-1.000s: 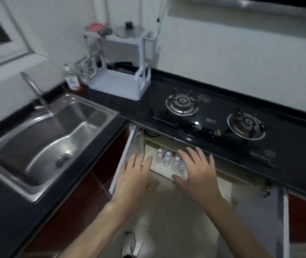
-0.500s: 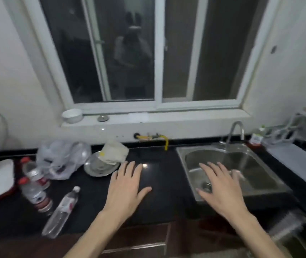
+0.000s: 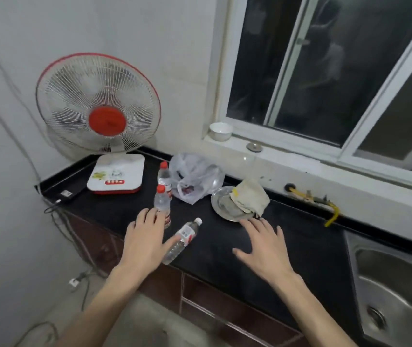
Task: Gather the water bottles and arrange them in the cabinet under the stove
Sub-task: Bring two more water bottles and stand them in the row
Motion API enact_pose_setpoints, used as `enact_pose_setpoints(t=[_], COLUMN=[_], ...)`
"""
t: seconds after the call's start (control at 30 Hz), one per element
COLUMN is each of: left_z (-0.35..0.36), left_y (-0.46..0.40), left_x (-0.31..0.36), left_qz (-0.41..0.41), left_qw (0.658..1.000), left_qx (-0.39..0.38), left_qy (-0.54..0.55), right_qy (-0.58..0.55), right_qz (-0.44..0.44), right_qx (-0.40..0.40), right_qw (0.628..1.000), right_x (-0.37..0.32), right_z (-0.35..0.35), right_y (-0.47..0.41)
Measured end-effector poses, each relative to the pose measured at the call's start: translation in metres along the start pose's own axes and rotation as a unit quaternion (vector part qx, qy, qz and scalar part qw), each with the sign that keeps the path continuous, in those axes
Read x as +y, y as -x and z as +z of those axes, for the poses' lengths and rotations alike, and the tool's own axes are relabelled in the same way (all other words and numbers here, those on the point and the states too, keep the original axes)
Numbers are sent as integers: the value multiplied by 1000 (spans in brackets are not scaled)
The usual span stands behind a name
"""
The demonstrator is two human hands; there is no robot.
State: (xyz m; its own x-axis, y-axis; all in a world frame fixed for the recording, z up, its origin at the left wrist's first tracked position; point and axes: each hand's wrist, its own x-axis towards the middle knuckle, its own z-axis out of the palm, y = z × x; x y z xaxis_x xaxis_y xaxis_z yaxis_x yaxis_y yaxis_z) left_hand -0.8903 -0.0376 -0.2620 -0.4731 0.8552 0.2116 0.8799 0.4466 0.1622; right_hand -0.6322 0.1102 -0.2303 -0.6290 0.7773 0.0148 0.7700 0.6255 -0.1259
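Note:
Three clear water bottles are on the black countertop. Two with red caps stand upright: the nearer red-capped bottle and a farther red-capped bottle behind it. A white-capped bottle lies on its side, cap pointing away. My left hand hovers open over the counter, its fingertips beside the nearer upright bottle and its thumb next to the lying bottle. My right hand is spread open above the counter, right of the lying bottle, holding nothing. The stove cabinet is out of view.
A red-and-white table fan and its base stand at the back left. A plastic bag, a metal plate with a cloth, a bowl on the sill and the sink at right surround the counter.
The view has swung left from the stove cabinet, past the sink, to the counter's left end. Both hands stay open and now hover by the bottles.

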Motion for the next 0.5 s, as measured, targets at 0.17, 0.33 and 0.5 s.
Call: enact_pose_setpoints(t=[0.17,0.33,0.5], left_z=[44,105,140], left_y=[-58,-127,-187], left_x=[-54,-123,-169], left_qz=[-4,10,27], left_qw=[999,991,973], left_qx=[-41,-107,-197], left_qy=[32,76,114], right_qy=[-26,-48,-80], right_qz=[33,114,207], right_qx=[-26,-83,-159], right_qw=[999,989,962], right_x=[-23,-41,-64], right_z=[48,114,166], right_y=[-65,-132,-175])
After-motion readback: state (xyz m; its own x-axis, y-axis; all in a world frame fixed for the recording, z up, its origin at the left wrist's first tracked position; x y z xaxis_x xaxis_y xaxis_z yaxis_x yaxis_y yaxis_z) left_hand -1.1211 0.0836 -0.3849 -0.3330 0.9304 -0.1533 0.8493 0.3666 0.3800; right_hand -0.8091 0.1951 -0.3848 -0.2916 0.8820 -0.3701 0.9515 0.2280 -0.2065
